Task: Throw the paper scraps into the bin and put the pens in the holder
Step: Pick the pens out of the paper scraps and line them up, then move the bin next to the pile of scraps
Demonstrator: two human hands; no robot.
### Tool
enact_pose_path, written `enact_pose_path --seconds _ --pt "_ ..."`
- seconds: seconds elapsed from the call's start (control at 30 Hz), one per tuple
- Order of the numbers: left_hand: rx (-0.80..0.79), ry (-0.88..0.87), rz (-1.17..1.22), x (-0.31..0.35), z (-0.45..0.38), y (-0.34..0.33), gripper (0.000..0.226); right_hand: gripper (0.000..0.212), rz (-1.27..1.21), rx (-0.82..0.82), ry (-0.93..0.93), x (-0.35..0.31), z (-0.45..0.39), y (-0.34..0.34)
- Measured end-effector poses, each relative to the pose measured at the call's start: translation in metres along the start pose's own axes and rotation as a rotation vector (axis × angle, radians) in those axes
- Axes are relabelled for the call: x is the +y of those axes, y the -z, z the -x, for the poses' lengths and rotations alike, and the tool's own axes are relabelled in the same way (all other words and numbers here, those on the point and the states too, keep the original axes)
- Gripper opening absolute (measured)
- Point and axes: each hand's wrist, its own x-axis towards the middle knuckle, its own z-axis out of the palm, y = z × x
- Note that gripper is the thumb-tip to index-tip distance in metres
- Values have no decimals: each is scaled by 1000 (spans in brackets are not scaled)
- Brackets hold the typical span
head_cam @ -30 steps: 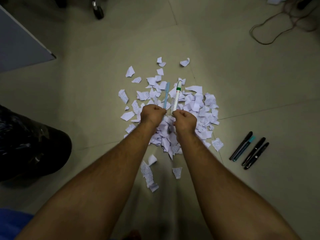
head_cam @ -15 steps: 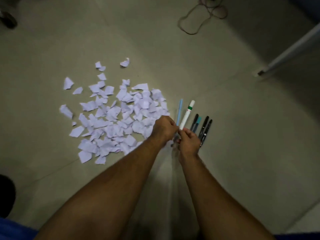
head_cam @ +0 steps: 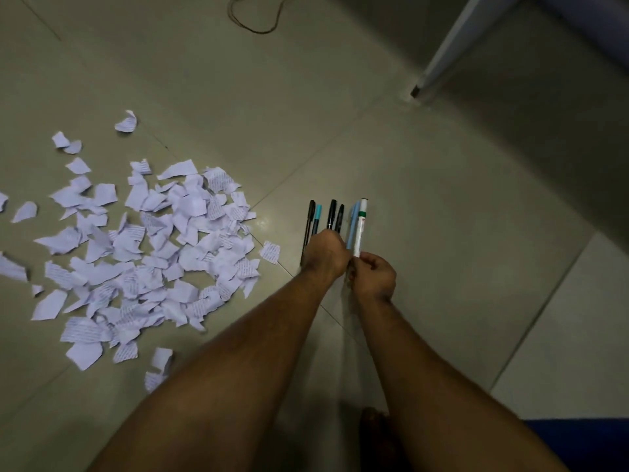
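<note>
Pinching the lower end of a white marker (head_cam: pixel 360 229) with a green band, the right hand (head_cam: pixel 374 275) has its fingers curled closed around it. A pale blue pen (head_cam: pixel 352 226) rises just beside the marker, its base gripped in the closed left hand (head_cam: pixel 325 253). Four darker pens (head_cam: pixel 323 218) lie side by side on the tiled floor (head_cam: pixel 425 206), partly under the left hand. Torn paper scraps (head_cam: pixel 146 253) spread in a loose heap well to the left. A cable (head_cam: pixel 253 23) loops far off.
</note>
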Motion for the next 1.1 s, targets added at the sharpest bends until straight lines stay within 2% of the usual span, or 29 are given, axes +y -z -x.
enact_pose_path --seconds 0.1,0.27,0.43,0.57,0.63,0.7,0.8,0.87,0.97,1.1 --pt "15 -5 -70 5 3 -8 19 18 12 1 16 3 3 6" --pt "120 6 -45 -4 11 3 17 16 3 174 47 -8 23 4" --pt "232 33 91 -22 16 44 16 14 -44 95 125 -25 46 -23" --pt "378 66 203 -56 30 86 16 16 -39 -114 171 -37 81 -68" --pt "461 94 263 -74 40 108 16 24 -40 -217 208 -39 99 -92" --pt "594 153 323 -104 59 141 15 28 1 -363 262 -41 131 -124" --pt "777 237 391 -142 91 185 14 20 58 -611 315 -47 188 -159" --pt "904 320 509 -177 119 207 10 14 123 -806 347 -46 234 -182" --pt "1078 448 754 -225 164 230 13 16 229 -1051 407 -35 303 -207" --pt "1454 589 1029 -273 247 258 20 22 381 -1310 477 -9 403 -221"
